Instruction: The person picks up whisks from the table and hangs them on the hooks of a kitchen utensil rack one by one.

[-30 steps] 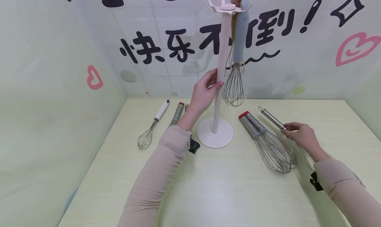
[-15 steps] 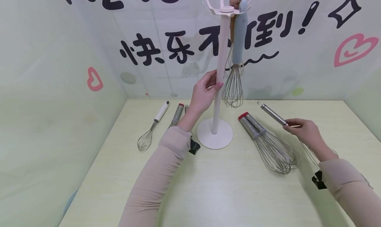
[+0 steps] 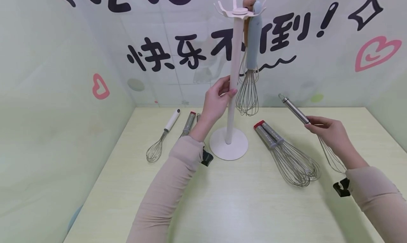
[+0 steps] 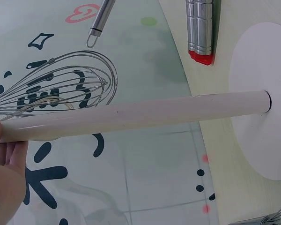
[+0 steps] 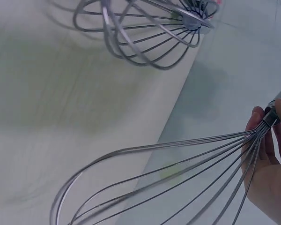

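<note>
My left hand [image 3: 217,98] grips the white post of a whisk stand [image 3: 235,52] about midway up, fingers behind and thumb in front. From the stand's hooked top hang a blue-handled whisk [image 3: 253,41] and, behind it, a whisk with a wooden handle [image 3: 246,30]. On the right, my right hand [image 3: 330,135] pinches a steel whisk [image 3: 295,109] at the lower end of its handle. That whisk is tilted above the table, handle end up and left; in the right wrist view its wire loops [image 5: 154,178] spread below the fingers.
Two steel whisks with red ends [image 3: 268,134] lie side by side between the stand and my right hand. Left of the stand lie a white-handled whisk [image 3: 171,121] and a red-ended one [image 3: 189,122]; my left arm partly hides another. A printed cloth [image 3: 178,84] backs the table.
My right hand has lifted the steel whisk up off the table and drawn slightly right. My left hand stays on the post.
</note>
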`<state>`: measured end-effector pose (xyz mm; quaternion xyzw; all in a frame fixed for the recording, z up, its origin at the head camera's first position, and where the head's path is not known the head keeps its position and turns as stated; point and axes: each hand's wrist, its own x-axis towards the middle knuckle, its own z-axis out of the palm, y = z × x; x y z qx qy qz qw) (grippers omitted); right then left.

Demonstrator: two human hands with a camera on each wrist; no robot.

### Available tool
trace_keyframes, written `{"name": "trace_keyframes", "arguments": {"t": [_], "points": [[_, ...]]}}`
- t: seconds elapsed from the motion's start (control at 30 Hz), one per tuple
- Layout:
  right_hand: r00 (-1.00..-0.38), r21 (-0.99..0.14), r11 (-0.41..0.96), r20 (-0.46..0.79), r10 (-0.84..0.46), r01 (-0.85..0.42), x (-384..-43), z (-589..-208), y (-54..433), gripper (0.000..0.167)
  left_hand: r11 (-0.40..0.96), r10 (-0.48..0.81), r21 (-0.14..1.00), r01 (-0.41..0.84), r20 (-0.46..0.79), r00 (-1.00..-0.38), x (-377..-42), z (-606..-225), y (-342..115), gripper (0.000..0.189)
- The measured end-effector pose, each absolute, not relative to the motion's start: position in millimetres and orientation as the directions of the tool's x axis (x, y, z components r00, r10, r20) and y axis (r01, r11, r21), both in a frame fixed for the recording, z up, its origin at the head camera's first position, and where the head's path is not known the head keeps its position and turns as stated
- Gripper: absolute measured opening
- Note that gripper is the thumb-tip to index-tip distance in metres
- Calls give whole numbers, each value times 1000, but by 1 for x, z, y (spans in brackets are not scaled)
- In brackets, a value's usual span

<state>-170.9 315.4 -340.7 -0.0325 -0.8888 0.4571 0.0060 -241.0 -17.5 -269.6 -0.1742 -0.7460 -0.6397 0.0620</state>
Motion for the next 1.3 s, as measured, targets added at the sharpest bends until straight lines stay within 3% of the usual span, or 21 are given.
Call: {"name": "trace_keyframes", "arguments": {"t": [0.5,0.77,1.07,1.3], "points": [[-996,-934,358,10,86,21,-173,-315,307,24,121,150,929,349,330,-932,-242,-270,-17,44],[-997,-993,115,43,67,-35,-174,-308,303,26,113,111,929,352,340,-934,-241,-270,-14,43],[-993,-992,119,51,105,-38,-174,-303,300,28,103,97,930,353,344,-934,-237,-269,-12,42],[-993,-998,18,59,99,-57,-175,-295,299,28,90,92,931,354,346,-933,-232,-269,-10,42]]}}
